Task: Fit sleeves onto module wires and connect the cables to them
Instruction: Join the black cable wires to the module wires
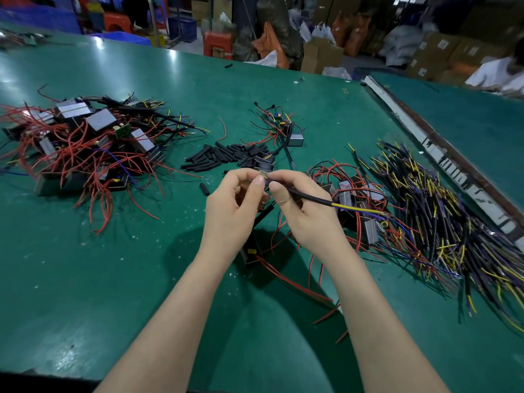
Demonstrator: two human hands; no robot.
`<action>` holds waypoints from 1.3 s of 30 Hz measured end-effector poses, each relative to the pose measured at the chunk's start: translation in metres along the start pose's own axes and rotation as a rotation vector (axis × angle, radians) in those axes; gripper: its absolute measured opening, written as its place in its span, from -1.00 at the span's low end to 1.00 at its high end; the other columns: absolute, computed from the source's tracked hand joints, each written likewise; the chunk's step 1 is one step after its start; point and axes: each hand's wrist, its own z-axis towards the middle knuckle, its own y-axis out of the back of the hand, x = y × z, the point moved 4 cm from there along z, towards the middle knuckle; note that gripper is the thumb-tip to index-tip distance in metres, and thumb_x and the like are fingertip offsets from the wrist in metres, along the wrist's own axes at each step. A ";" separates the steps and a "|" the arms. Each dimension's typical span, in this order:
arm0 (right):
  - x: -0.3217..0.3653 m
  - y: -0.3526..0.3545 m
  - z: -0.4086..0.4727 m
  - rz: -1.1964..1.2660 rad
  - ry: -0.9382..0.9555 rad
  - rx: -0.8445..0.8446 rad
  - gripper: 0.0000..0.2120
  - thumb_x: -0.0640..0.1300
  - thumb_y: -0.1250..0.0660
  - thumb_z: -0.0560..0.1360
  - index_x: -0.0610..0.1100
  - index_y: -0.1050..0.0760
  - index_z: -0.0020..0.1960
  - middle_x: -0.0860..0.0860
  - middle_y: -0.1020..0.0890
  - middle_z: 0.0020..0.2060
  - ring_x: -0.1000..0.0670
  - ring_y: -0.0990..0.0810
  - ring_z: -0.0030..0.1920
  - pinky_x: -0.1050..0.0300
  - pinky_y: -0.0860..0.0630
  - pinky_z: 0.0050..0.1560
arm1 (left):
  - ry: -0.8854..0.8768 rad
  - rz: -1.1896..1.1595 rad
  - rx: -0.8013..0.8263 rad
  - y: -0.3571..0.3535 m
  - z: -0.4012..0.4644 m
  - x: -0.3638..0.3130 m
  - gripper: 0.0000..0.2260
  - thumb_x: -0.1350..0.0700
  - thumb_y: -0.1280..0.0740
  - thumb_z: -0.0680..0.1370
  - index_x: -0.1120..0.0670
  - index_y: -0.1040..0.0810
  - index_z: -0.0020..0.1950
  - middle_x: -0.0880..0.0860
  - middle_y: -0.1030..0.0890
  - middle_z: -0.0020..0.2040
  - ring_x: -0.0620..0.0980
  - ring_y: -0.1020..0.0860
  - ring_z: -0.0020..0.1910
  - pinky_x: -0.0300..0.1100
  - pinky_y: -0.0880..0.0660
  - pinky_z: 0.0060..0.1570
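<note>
Head view: my left hand (236, 204) pinches fine wire ends, my right hand (297, 205) pinches a black cable (312, 198) against them above the green table (113, 265). Black sleeves (226, 157) lie heaped just beyond; bare mat lies nearer me.

One view only — a wide-angle camera worn on the head. It looks forward and down, close over the green table (119, 279), warehouse clutter beyond.

Glossy green table mat (141, 279), matt black sleeves (226, 156), shiny metal module casings (100, 120), plastic-coated wires (453, 222)
</note>
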 end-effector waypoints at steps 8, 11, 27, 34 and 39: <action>0.002 0.003 0.000 -0.108 0.112 -0.019 -0.74 -0.10 -0.31 0.55 -0.17 -0.54 0.19 -0.05 -0.55 0.07 0.10 -0.49 0.10 0.41 -0.35 0.10 | 0.051 -0.109 0.053 -0.002 -0.001 -0.005 -0.88 0.23 -0.28 0.58 0.04 -0.54 -0.10 -0.12 -0.61 -0.34 -0.22 -0.53 -0.36 -0.38 -0.48 -0.27; 0.003 0.006 0.001 -0.115 0.138 0.002 -0.78 -0.15 -0.33 0.54 -0.18 -0.58 0.16 -0.08 -0.57 0.05 0.08 -0.50 0.10 0.44 -0.33 0.12 | 0.067 -0.154 0.085 -0.004 -0.002 -0.007 -0.87 0.26 -0.27 0.58 0.07 -0.54 -0.11 -0.12 -0.60 -0.36 -0.20 -0.51 -0.37 -0.36 -0.48 -0.28; 0.005 0.007 -0.001 -0.217 0.302 -0.132 -0.87 -0.29 -0.34 0.51 -0.33 -0.62 -0.03 -0.19 -0.57 -0.11 -0.18 -0.56 -0.08 -0.01 -0.50 -0.05 | 0.175 0.122 0.122 -0.006 0.000 0.009 -0.87 0.02 -0.28 0.38 0.03 -0.57 -0.27 -0.09 -0.53 -0.50 -0.10 -0.44 -0.45 -0.17 -0.41 -0.31; -0.004 0.018 0.004 -0.125 0.126 0.034 -0.94 -0.15 -0.37 0.49 -0.09 -0.62 -0.11 0.03 -0.56 -0.14 -0.03 -0.53 -0.04 0.21 -0.38 0.04 | 0.125 0.184 0.355 -0.012 -0.004 0.006 -0.86 0.00 -0.27 0.43 0.01 -0.55 -0.27 -0.13 -0.51 -0.49 -0.12 -0.41 -0.43 -0.19 -0.36 -0.32; -0.025 0.028 0.003 0.095 -0.227 0.243 -0.88 -0.08 -0.38 0.52 0.10 -0.58 -0.18 0.13 -0.61 -0.24 0.22 -0.53 -0.20 0.21 -0.46 -0.10 | -0.079 0.375 0.505 -0.016 -0.011 -0.006 -0.83 0.20 -0.29 0.56 -0.04 -0.47 -0.17 -0.04 -0.59 -0.34 -0.02 -0.52 -0.30 -0.17 -0.44 -0.15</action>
